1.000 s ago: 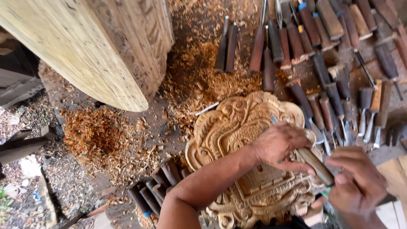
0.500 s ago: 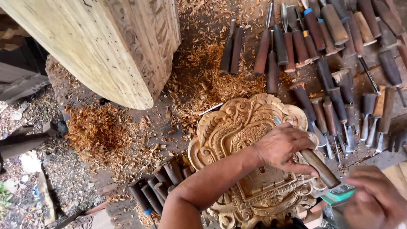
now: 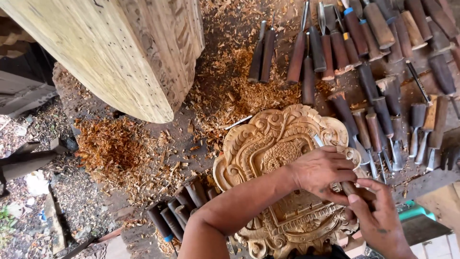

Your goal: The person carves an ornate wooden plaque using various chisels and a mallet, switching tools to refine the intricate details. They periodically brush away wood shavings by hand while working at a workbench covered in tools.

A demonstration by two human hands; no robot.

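Right hand [image 3: 383, 223] now up on chisel [image 3: 335, 168] handle, joining left hand [image 3: 321, 172].

Left forearm enters from 6 o'clock, bare, running diagonally toward 2 o'clock, wrist slightly bent. Left hand [image 3: 322, 171] palm down, knuckles up, fingers curled tight toward 4 o'clock in a closed grip; thumb side hidden. Right hand [image 3: 381, 221] comes in from 5 o'clock, back of hand up, fingers bent and pointing toward 11 o'clock, fingertips touching the left hand's fingers; right forearm is out of view.
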